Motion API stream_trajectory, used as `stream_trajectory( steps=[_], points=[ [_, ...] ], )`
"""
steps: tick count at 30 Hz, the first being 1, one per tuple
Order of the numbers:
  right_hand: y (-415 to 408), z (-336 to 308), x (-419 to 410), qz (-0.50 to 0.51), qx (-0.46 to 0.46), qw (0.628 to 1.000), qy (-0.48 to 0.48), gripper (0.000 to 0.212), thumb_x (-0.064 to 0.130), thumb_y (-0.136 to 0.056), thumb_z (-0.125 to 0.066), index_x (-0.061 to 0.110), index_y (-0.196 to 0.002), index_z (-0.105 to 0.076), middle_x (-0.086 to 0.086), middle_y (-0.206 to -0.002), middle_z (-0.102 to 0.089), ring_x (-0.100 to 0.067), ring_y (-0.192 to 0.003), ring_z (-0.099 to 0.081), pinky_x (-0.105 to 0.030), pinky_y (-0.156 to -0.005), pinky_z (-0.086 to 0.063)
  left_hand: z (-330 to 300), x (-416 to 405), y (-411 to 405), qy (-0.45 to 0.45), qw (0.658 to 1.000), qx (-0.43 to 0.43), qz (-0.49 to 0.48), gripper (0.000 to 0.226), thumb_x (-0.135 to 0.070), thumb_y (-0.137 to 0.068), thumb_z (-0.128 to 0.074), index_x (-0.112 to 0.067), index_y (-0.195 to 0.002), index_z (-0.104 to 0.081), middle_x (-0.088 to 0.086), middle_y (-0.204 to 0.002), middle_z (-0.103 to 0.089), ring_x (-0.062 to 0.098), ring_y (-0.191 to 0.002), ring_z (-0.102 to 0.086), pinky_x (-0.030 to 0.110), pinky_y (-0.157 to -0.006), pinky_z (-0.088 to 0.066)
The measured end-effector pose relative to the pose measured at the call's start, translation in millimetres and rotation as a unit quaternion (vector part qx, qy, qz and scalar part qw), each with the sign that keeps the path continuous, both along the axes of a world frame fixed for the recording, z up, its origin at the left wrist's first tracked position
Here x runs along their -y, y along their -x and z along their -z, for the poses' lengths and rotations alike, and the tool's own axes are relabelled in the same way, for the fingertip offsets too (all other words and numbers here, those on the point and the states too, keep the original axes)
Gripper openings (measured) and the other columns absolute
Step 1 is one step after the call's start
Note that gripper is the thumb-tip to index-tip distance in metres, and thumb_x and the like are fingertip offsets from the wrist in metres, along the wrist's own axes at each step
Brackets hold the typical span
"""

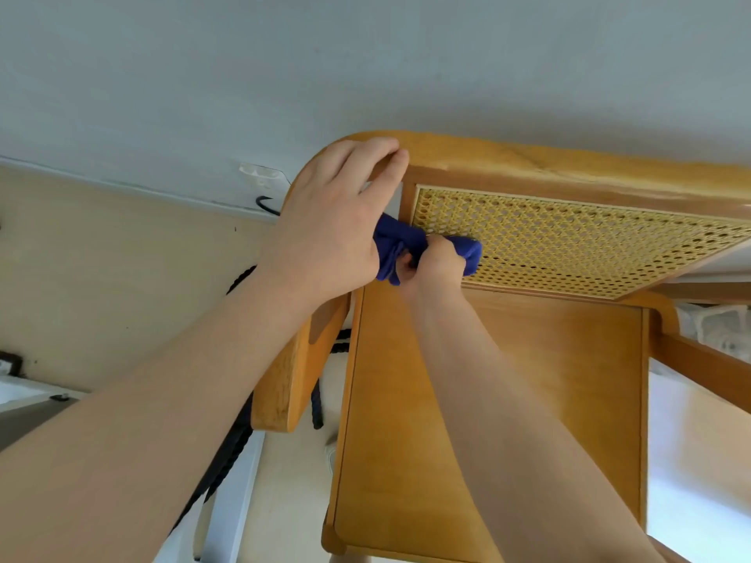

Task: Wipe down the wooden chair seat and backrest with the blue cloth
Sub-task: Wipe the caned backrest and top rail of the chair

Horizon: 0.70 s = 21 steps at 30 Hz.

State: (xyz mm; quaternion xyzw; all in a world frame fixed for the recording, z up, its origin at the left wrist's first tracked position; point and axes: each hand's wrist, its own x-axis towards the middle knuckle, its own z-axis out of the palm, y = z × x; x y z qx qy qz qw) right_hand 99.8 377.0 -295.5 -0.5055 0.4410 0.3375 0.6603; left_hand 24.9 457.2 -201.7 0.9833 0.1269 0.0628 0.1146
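- Two bare forearms fill the lower half of the frame, nearest the camera, reaching up from the bottom left and the bottom centre toward the chair.
- Behind everything, a pale grey wall [365, 54] takes the whole upper part of the frame, and a beige floor [101, 258] runs down the left side.
- Next in size, the wooden chair seat [569, 392] lies at lower centre right, a smooth honey-coloured panel with the right forearm crossing over it.
- Above the seat, the backrest [589, 237] stretches from centre to the right edge: a woven cane panel set in a rounded wooden frame.
- At centre left, the left hand [325, 221] rests on the backrest's rounded upper corner, fingers curled over the top rail and gripping it.
- Smaller, at centre, the right hand [430, 262] is closed in a fist, pinching the bunched cloth.
- Smallest, the blue cloth [410, 241] sits crumpled between the two hands, pressed against the lower left corner of the cane panel.
- Dark cords [239, 432] hang beside the chair's left armrest [292, 379].
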Motion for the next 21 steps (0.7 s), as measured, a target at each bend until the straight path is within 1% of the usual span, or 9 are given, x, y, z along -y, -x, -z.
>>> stream_trajectory(
  steps=[5, 8, 11, 13, 14, 16, 19, 20, 21],
  points=[
    [1.7, -10.0, 27.0, -0.026, 0.125, 0.985, -0.112, 0.034, 0.003, -0.097, -0.041, 0.018, -0.127, -0.036, -0.005, -0.101, -0.053, -0.019, -0.08, -0.057, -0.02, -0.052, -0.049, -3.2, 3.5, 0.7, -0.008, 1.0, -0.016, 0.0, 0.069, -0.016, -0.067, -0.024, 0.002, -0.129, -0.047, 0.016, -0.133, -0.049, 0.036, -0.119, -0.042, 0.047, -0.095, -0.038],
    [9.1, 22.1, 54.4, -0.086, 0.036, 0.996, -0.002, 0.041, 0.004, -0.097, -0.04, 0.019, -0.134, -0.037, -0.005, -0.119, -0.048, -0.019, -0.094, -0.055, -0.024, -0.058, -0.053, -2.9, 4.4, 1.0, -0.018, 0.999, -0.03, 0.001, 0.068, 0.002, -0.062, -0.05, 0.003, -0.131, -0.045, 0.017, -0.134, -0.047, 0.037, -0.121, -0.041, 0.047, -0.097, -0.037],
    [4.3, 34.8, 88.7, -0.205, 0.006, 0.974, 0.1, 0.036, 0.012, -0.098, -0.043, 0.015, -0.134, -0.039, -0.01, -0.122, -0.046, -0.024, -0.1, -0.055, -0.029, -0.075, -0.05, 1.7, 4.2, 2.2, -0.016, 0.999, -0.029, 0.002, 0.069, 0.004, -0.062, -0.053, 0.003, -0.131, -0.046, 0.018, -0.133, -0.048, 0.037, -0.122, -0.042, 0.048, -0.099, -0.037],
    [6.1, 24.5, 102.9, -0.367, 0.088, 0.915, 0.142, 0.038, 0.021, -0.099, -0.042, 0.015, -0.137, -0.036, -0.009, -0.115, -0.048, -0.02, -0.085, -0.053, -0.034, -0.075, -0.049, 4.3, 2.2, 1.0, -0.012, 1.0, 0.002, 0.011, 0.062, -0.001, -0.068, -0.044, 0.001, -0.13, -0.047, 0.016, -0.132, -0.05, 0.036, -0.123, -0.042, 0.048, -0.101, -0.036],
    [10.3, 16.3, 105.7, -0.459, 0.139, 0.859, 0.181, 0.042, 0.026, -0.099, -0.041, 0.014, -0.139, -0.033, -0.009, -0.117, -0.051, -0.021, -0.086, -0.053, -0.035, -0.075, -0.047, 3.5, 0.6, 1.6, -0.011, 1.0, 0.027, 0.006, 0.06, -0.004, -0.071, -0.038, -0.001, -0.13, -0.048, 0.014, -0.134, -0.05, 0.033, -0.126, -0.039, 0.048, -0.103, -0.032],
    [17.6, 4.4, 110.0, -0.572, 0.186, 0.765, 0.231, 0.05, 0.031, -0.099, -0.039, 0.009, -0.142, -0.028, -0.016, -0.133, -0.048, -0.033, -0.109, -0.051, -0.034, -0.082, -0.042, -1.7, -2.5, 8.9, 0.023, 0.995, 0.08, -0.062, 0.059, -0.006, -0.077, -0.032, -0.008, -0.135, -0.045, 0.007, -0.142, -0.044, 0.027, -0.135, -0.028, 0.043, -0.109, -0.018],
    [24.7, -20.6, 113.0, -0.659, 0.184, 0.673, 0.281, 0.048, 0.018, -0.099, -0.04, 0.008, -0.143, -0.027, -0.023, -0.147, -0.025, -0.04, -0.135, -0.027, -0.037, -0.092, -0.041, -10.1, 1.1, 32.3, 0.187, 0.949, 0.134, -0.217, 0.054, -0.001, -0.087, -0.035, -0.011, -0.14, -0.038, 0.003, -0.148, -0.035, 0.022, -0.14, -0.02, 0.039, -0.113, -0.012],
    [26.5, -34.2, 112.3, -0.661, 0.201, 0.664, 0.285, 0.045, 0.015, -0.099, -0.04, 0.008, -0.142, -0.031, -0.023, -0.144, -0.03, -0.04, -0.13, -0.031, -0.037, -0.091, -0.044, -12.2, 4.9, 43.3, 0.248, 0.923, 0.143, -0.259, 0.051, -0.002, -0.09, -0.037, -0.012, -0.14, -0.038, 0.003, -0.147, -0.036, 0.019, -0.138, -0.024, 0.036, -0.114, -0.016],
    [28.7, -49.4, 108.7, -0.623, 0.188, 0.705, 0.282, 0.039, 0.016, -0.099, -0.039, 0.006, -0.137, -0.039, -0.023, -0.134, -0.042, -0.036, -0.116, -0.043, -0.034, -0.08, -0.048, -14.8, 9.4, 55.2, 0.303, 0.896, 0.134, -0.294, 0.048, -0.004, -0.092, -0.038, -0.013, -0.139, -0.038, 0.003, -0.143, -0.039, 0.016, -0.133, -0.032, 0.033, -0.112, -0.023]
  ],
)
